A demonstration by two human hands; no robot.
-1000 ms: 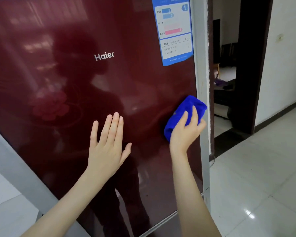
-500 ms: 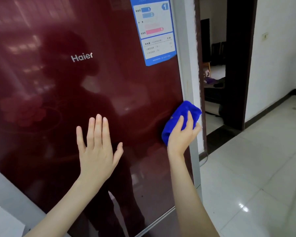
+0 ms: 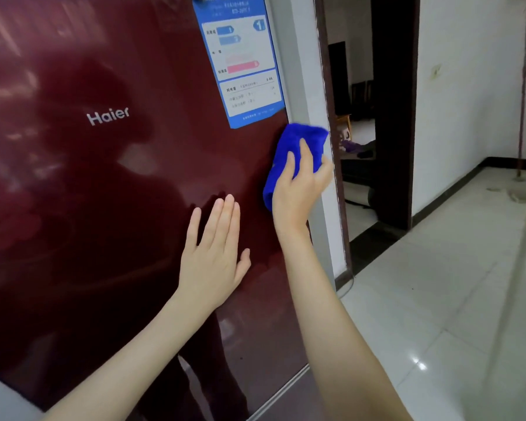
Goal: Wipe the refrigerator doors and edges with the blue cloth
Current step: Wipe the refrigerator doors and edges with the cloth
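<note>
Head view. Gripped the blue cloth [image 3: 298, 138] in the right hand [image 3: 298, 189], fingers curled over it, at 1 o'clock against the refrigerator door [image 3: 104, 208] at its right edge, just below the label [image 3: 243, 62] at 12. Pressed the left hand [image 3: 213, 256] flat on the door, fingers straight, near centre. Beyond, at 3: doorway [image 3: 359, 123], tiled floor [image 3: 453, 299].

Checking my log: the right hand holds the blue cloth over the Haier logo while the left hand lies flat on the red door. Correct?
No. The head view shows the right hand holding the blue cloth at the right edge of the red door, below the energy label, not over the Haier logo. The left hand lies flat on the door.
</note>
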